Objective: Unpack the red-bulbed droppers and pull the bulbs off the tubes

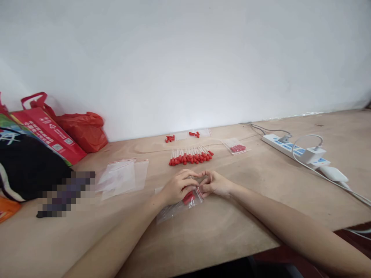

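Observation:
A clear zip bag (pixel 171 212) lies on the table in front of me with red-tipped pieces (pixel 189 198) inside. My left hand (pixel 180 186) curves over the bag, fingers bent and closed on its upper part. At the bag's red-lined edge, my right hand (pixel 215 183) pinches with thumb and fingers. The fingertips of both hands come close together there, and they partly hide the bag. Just beyond my hands is a row of white sticks with red tips (pixel 191 157), the tips pointing towards me.
Several flat clear bags (pixel 120 179) lie at left. A filled bag (pixel 238 148) lies right of the sticks; small red-tipped bunches (pixel 169 138) lie near the wall. A power strip (pixel 290 148) with cables is at right. Red (pixel 87 131) and black bags (pixel 31 162) stand far left.

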{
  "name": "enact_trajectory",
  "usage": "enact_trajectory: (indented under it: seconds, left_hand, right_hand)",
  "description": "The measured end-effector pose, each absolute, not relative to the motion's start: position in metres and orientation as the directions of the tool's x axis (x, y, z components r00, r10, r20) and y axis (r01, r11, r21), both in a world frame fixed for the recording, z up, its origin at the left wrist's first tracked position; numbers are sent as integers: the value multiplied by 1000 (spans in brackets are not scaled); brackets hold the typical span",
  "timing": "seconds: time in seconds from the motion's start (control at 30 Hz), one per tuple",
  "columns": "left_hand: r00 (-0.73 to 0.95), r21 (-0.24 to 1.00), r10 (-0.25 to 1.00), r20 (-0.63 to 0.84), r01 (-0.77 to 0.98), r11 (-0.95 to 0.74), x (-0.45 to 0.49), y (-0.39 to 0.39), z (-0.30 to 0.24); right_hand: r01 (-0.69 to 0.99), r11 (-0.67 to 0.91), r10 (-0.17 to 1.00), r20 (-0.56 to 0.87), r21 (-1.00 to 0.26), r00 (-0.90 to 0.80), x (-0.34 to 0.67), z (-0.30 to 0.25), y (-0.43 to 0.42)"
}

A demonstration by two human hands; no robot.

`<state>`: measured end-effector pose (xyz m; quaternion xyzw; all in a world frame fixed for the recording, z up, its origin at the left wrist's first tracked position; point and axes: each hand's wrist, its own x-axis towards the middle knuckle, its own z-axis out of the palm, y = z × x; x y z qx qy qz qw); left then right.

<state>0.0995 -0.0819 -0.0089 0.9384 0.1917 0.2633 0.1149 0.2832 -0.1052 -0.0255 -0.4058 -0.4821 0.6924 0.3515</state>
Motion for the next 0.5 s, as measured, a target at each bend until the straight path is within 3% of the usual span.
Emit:
enact_trajectory:
  seconds: [0.33, 0.5]
  left_hand:
    - [838, 237, 411, 360, 344, -908, 102, -84, -2]
    - [810, 319, 486, 327, 389, -864, 102, -85, -5]
  right_hand:
    - [-102, -203, 911, -150, -974, -385, 279, -33, -105]
    - [24, 0, 892, -11, -1000, -451, 282, -31, -108]
